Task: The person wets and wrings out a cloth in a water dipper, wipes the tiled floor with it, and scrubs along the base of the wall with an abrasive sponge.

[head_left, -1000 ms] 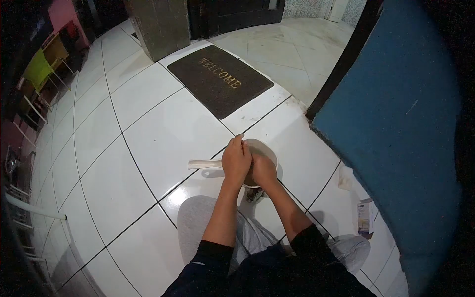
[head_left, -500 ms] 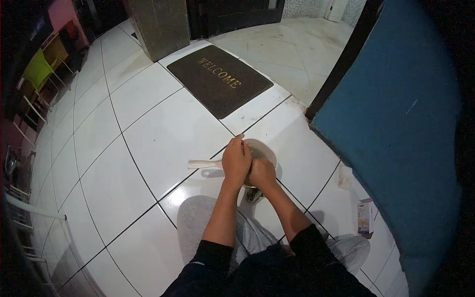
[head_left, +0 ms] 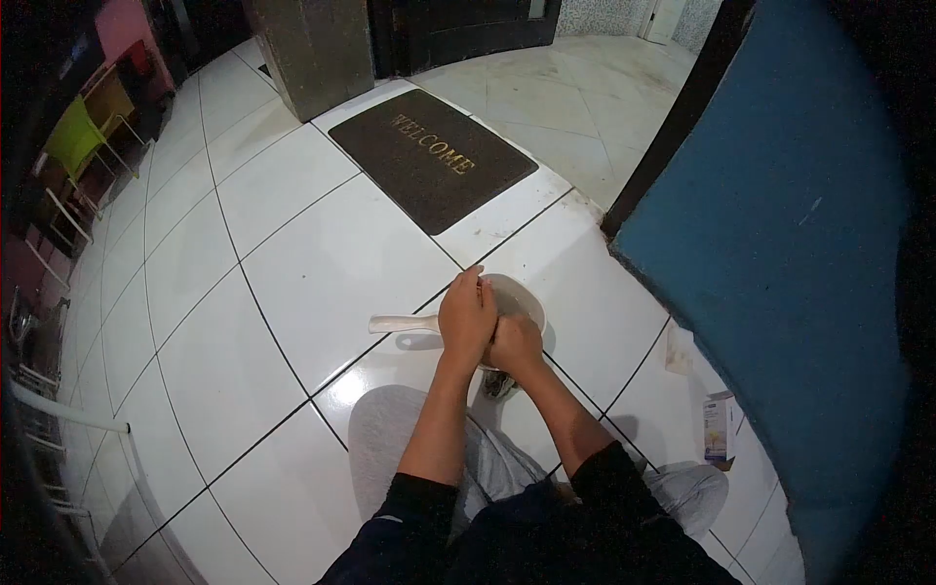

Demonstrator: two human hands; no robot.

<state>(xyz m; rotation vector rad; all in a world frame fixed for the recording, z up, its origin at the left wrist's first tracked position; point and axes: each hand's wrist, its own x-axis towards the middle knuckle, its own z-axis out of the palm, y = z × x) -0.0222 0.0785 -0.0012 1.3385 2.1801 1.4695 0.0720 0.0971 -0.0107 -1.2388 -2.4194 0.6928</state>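
A pale dipper (head_left: 524, 290) stands on the white tiles between my knees, its handle (head_left: 402, 324) pointing left. My left hand (head_left: 468, 314) is over the dipper's left side, fingers bent together near the rim. Closed like a fist, my right hand (head_left: 515, 341) is over the near part of the bowl, right against the left hand. What either hand grips is hidden by the fingers, and most of the bowl's inside is covered. Just below the dipper, a small crumpled dark-and-light thing (head_left: 499, 384) shows between my wrists; its kind is unclear.
A dark WELCOME mat (head_left: 434, 161) lies ahead by a doorway. To the right rises a blue panel (head_left: 770, 214) with a dark edge. A small white-and-purple box (head_left: 720, 429) is near my right knee. Chairs, one green (head_left: 76, 138), stand at far left.
Almost nothing differs. My right hand has shifted very slightly over the dipper, while my left hand stays nearly in place.
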